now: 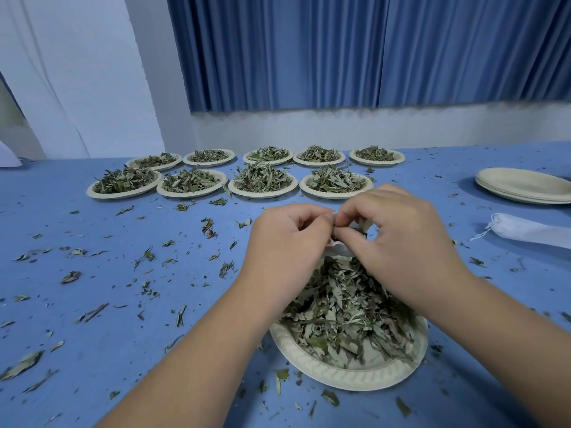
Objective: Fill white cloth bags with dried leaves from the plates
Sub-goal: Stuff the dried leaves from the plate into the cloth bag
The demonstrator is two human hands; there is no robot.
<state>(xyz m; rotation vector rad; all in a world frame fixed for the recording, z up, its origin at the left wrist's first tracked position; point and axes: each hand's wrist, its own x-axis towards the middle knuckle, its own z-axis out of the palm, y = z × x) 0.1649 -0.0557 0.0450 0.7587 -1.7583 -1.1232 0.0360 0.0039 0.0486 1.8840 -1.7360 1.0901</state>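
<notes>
My worry here is spillage. The white cloth bag (338, 250) has a small mouth, and if either pinch slackens the opening will likely fold shut and the dried leaves (343, 310) will drop past it; the blue table (92, 273) is littered with crumbs as it is. Brittle leaves pressed too hard would crumble as well.

The bag is almost wholly hidden: only a scrap of white shows just below the fingertips, at the centre of the frame, over the far rim of the near plate (340, 379). My left hand (287, 239) and right hand (398, 236) meet there, knuckles up, fingers curled in and pinching the cloth between them — whether the right also carries leaves I cannot tell. At the right edge lies another bag (531, 231), well apart from both hands.
</notes>
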